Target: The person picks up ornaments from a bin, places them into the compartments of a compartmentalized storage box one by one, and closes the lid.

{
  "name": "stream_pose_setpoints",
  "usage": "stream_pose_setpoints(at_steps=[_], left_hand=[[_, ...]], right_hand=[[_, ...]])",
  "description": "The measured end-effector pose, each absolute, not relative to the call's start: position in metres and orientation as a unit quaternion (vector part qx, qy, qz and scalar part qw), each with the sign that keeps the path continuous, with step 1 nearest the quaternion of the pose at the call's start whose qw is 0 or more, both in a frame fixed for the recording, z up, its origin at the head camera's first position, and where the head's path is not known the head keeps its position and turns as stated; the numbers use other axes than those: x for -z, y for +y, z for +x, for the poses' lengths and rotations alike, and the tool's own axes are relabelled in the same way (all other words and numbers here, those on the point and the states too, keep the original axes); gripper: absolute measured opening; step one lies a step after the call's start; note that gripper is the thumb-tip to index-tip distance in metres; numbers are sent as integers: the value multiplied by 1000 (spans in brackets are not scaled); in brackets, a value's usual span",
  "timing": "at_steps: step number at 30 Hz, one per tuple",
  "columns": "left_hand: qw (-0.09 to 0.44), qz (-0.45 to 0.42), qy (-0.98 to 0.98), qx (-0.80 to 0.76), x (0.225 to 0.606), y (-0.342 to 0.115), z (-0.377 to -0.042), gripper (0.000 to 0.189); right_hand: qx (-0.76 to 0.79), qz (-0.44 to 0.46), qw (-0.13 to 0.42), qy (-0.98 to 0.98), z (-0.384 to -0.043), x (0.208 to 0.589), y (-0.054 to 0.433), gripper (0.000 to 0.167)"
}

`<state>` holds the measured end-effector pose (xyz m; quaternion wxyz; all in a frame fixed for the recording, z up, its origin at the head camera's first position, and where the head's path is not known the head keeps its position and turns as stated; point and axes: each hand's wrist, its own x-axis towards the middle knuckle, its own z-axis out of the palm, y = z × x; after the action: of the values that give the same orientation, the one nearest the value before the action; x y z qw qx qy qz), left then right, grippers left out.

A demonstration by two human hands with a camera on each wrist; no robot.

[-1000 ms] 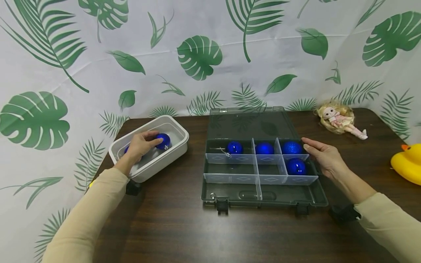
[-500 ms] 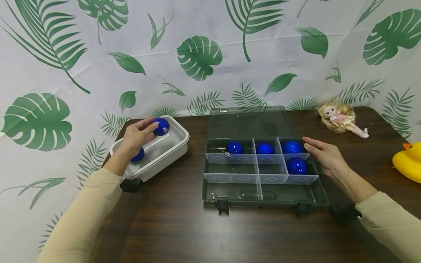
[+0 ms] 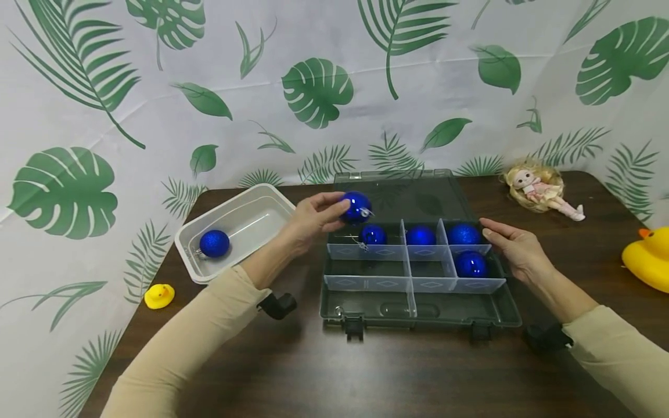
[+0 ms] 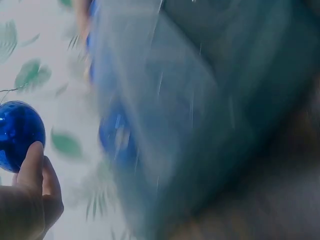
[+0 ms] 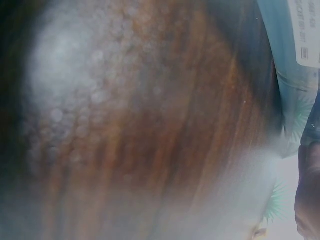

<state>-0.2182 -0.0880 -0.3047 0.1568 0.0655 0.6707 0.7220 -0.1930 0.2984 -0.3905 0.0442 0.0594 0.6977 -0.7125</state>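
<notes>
My left hand point(image 3: 312, 223) pinches a shiny blue Christmas ball point(image 3: 357, 208) between thumb and fingers, above the back left part of a dark clear compartment box point(image 3: 360, 319). In the left wrist view the same ball point(image 4: 19, 135) shows at the left edge. Several blue balls sit in the box: one in the back left compartment, one back middle, and two on the right, one glittery point(image 3: 464, 234) and one shiny point(image 3: 471, 265). My right hand point(image 3: 517, 247) grips the box's right edge by the hinge. A textured blue ball point(image 3: 215, 244) lies inside the white bin point(image 3: 190, 264).
The box's lid point(image 3: 399, 197) lies folded back behind it. A small yellow duck point(image 3: 159, 296) stands at the table's left edge. On the right are a doll point(image 3: 543, 188) and a large yellow duck point(image 3: 650, 261). A leaf-patterned cloth point(image 3: 313, 35) hangs behind the table.
My left hand has lifted the shiny ball out of the white bin and carried it right, over the compartment box. My right hand stays on the box's edge.
</notes>
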Motion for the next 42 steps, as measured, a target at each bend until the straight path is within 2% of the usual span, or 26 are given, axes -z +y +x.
stream_pose_setpoints(at_steps=[5,10,21,34,42], left_hand=[[222,88,679,-695,319,-44,-207,42],[240,126,691,-671,328,-18,-199,43],[159,145,831,-513,338,10,-188,48],[139,148,845,-495,342,17,-182,50],[140,151,841,-501,345,19,-181,49]], right_hand=[[710,57,39,700,-194,390,295,25],[718,55,37,692,-194,388,293,24],[708,66,43,701,-194,389,296,29],[669,83,58,737,-195,391,297,48],[700,74,45,709,-193,393,299,35]])
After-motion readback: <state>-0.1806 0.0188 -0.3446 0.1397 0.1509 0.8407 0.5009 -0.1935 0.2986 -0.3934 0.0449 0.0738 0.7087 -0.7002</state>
